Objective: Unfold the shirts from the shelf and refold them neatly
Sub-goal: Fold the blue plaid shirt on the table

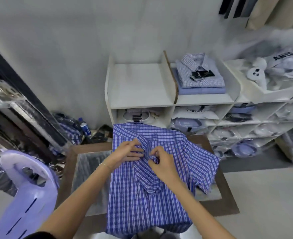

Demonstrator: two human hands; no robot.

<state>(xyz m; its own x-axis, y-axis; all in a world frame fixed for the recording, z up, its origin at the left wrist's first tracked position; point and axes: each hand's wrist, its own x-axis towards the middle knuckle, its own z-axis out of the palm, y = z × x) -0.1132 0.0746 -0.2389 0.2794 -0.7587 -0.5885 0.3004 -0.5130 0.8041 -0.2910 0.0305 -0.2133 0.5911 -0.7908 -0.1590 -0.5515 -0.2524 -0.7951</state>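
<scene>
Fingers of the right hand (161,161) pinch the placket of the blue plaid shirt (152,183); the left hand (132,151) lies flat beside it, fingers straight, pressing cloth. Spread shirt overhangs the small table (228,204). Beyond, the white shelf (138,104) holds folded shirts (200,75) beside a bare compartment.

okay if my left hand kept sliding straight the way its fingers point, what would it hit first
Probably your right hand. The left hand points right across the blue plaid shirt, and a raised fold lies between them, though depth is unclear.
</scene>
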